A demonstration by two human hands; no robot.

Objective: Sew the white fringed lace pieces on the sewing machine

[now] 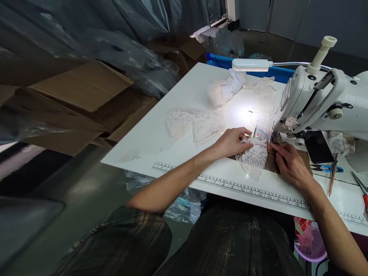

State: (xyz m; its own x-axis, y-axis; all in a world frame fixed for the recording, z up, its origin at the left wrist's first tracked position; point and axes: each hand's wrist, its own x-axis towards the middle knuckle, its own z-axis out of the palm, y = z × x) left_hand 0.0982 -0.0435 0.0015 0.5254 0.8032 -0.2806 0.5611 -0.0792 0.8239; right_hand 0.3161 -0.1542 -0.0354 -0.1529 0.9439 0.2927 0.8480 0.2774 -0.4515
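A white lace piece [254, 159] with a pointed lower edge lies on the sewing machine's bed, its upper edge close to the presser foot [271, 138]. My left hand [233, 143] is closed on the lace's left side, thumb and fingers around its upper edge. On the right of the lace, my right hand [293, 165] rests with the index finger stretched toward the foot and the thumb apart from it. The fingertip hides the lace edge there. The white sewing machine [330, 99] stands over the work, and a lamp [250, 65] lights it.
More lace pieces [208, 128] and a white bundle [227, 90] lie on the white table [149, 147]. At right are a black phone [318, 147], blue thread snips [330, 168], a pencil [333, 174] and red-handled scissors [364, 191]. Cardboard boxes [83, 86] stand left.
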